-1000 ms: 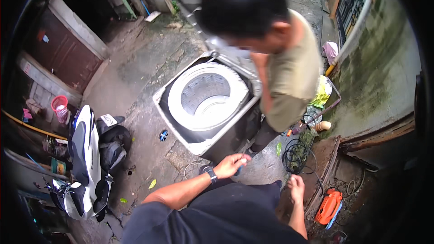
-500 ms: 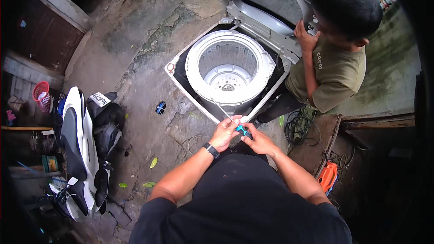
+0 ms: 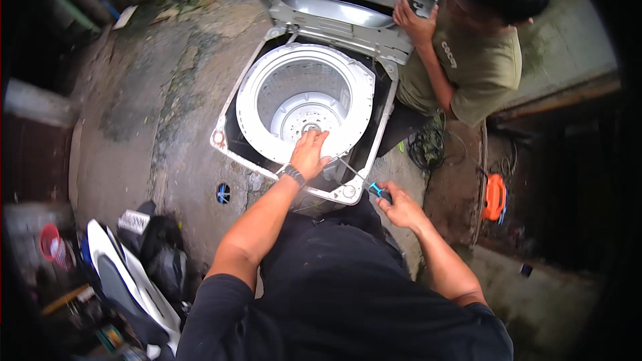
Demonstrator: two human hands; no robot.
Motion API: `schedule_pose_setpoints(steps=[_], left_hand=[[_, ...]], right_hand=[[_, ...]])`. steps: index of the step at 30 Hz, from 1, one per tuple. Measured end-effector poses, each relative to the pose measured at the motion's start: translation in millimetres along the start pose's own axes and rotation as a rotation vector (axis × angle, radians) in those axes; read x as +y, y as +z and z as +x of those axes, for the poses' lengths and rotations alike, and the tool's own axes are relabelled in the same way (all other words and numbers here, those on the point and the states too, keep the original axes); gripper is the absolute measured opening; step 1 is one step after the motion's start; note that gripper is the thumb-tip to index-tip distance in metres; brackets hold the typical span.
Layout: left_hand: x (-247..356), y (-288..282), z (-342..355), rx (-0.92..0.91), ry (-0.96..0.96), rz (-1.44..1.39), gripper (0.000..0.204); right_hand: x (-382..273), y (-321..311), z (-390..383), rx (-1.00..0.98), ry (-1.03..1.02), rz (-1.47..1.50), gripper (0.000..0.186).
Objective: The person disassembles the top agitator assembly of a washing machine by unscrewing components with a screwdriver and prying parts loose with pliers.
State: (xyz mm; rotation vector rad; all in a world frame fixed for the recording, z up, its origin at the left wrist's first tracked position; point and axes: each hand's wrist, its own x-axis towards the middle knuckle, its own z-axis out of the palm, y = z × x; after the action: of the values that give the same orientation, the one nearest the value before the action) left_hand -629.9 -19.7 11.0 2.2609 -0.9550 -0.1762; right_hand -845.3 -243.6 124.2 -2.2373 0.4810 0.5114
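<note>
In front of me stands a top-loading washing machine, its white cabinet rim (image 3: 231, 154) exposed around a pale tub ring (image 3: 257, 137) and a perforated metal drum (image 3: 274, 87). My left hand (image 3: 309, 154) rests on the near part of the ring, fingers stretched toward the drum's inside. Off the near corner of the cabinet, my right hand (image 3: 402, 208) grips a long screwdriver (image 3: 375, 189) by its blue and black handle. Its thin shaft slants up and left, with the tip end at the ring's outer edge; whether it touches is unclear.
Another person (image 3: 478, 67) at the right has a hand on the raised top panel (image 3: 334, 21). Coiled dark cable (image 3: 426, 147) and an orange object (image 3: 495, 197) lie to the right. A white and black motorbike (image 3: 127, 281) is at lower left. A hole (image 3: 223, 193) opens in the concrete.
My left hand has left the screwdriver and moved onto the tub ring. My right hand has shifted right, keeping the screwdriver. The view has swung, so the machine appears further left.
</note>
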Motion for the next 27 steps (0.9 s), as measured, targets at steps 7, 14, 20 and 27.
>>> schedule_pose_setpoints(steps=[7, 14, 20, 27], left_hand=[[-27.4, 42.7, 12.3, -0.159, 0.217, -0.099, 0.073], [-33.9, 62.4, 23.6, -0.133, 0.180, -0.165, 0.070], [-28.7, 62.4, 23.0, -0.090, 0.252, -0.037, 0.087], [-28.1, 58.9, 6.0, -0.181, 0.154, -0.075, 0.097]], right_hand=[[-90.4, 17.6, -10.3, 0.407, 0.141, -0.188, 0.031], [-122.0, 20.3, 8.3, 0.439, 0.263, -0.318, 0.029], [-106.5, 29.4, -12.4, 0.475, 0.330, -0.227, 0.030], [-85.4, 96.7, -13.9, 0.423, 0.211, 0.001, 0.041]])
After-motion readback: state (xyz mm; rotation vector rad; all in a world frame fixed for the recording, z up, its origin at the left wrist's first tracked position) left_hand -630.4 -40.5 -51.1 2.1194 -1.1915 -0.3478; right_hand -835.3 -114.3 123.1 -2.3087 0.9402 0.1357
